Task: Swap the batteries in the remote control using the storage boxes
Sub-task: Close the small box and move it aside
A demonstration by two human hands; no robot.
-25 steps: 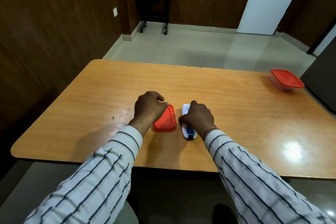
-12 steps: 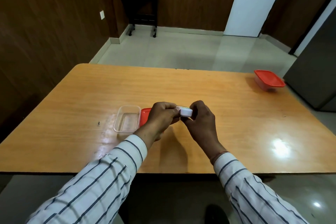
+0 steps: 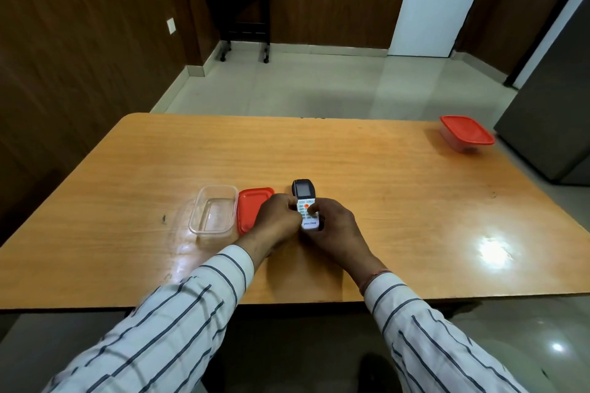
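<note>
The white remote control (image 3: 306,203) with a dark screen end is held face up over the table, between both hands. My left hand (image 3: 277,221) grips its left side. My right hand (image 3: 335,226) grips its right side, thumb on the orange button. Just left of the hands lies a red lid (image 3: 250,208) flat on the table. Beside it stands an open clear storage box (image 3: 212,214); I see nothing inside it. A second storage box with its red lid on (image 3: 466,134) sits at the far right corner of the table.
The wooden table (image 3: 383,188) stretches wide, with a bright light glare at the right front. A grey cabinet (image 3: 552,124) stands against the table's right edge. A dark side table (image 3: 242,9) stands by the far wall beyond open tiled floor.
One second ago the remote lay on the table under my right hand and my left hand was at the red lid. Both hands then lifted the remote and turned it face up.
</note>
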